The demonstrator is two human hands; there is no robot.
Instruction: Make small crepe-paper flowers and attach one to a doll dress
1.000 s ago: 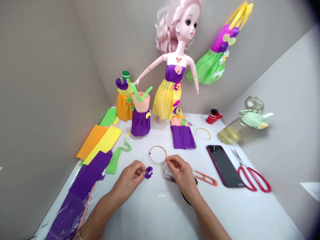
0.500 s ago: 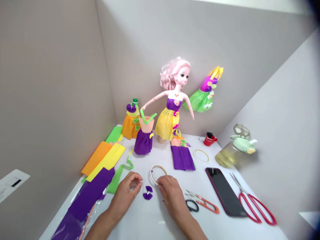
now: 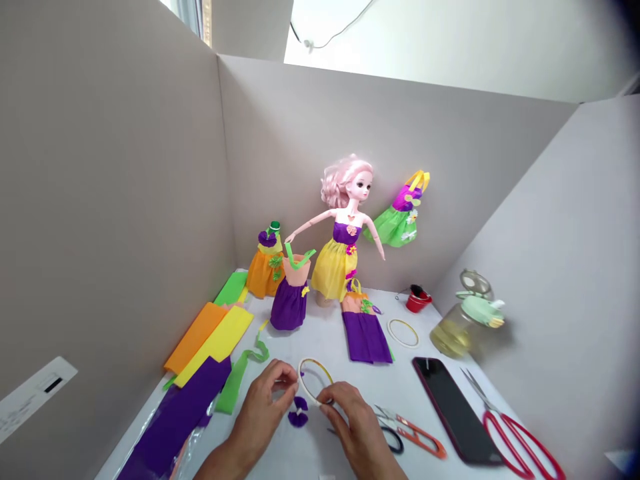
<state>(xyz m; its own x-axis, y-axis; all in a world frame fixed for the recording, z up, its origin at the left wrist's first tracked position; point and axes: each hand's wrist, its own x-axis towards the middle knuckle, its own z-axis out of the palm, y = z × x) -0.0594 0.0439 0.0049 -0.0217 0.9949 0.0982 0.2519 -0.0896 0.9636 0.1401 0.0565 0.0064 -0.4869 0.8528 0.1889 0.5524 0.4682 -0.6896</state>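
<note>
My right hand (image 3: 356,420) grips a narrow roll of tape (image 3: 301,379), a white ring with a yellow inner side, by its near right edge and keeps it tilted up. At the roll's left side, my left hand (image 3: 265,408) has thumb and forefinger pinched together; what is between them is too small to make out. Under and between the hands lies a small purple paper bow (image 3: 299,419) with a pale centre. A green paper strip (image 3: 233,387) rests left of my left hand. Orange-handled thread snips (image 3: 417,437) and black-handled scissors (image 3: 397,441) lie right of my right hand.
A pink-haired doll (image 3: 345,230) stands at the back among small paper dresses (image 3: 290,300). Coloured paper sheets (image 3: 215,343) lie left. Toward the right are another tape roll (image 3: 391,331), a red bucket (image 3: 418,300), a jug (image 3: 453,330), a phone (image 3: 455,407) and red scissors (image 3: 520,437).
The view has tipped upward, showing more above the back panel. My left hand has come closer to the tape roll, which my right hand still grips.
</note>
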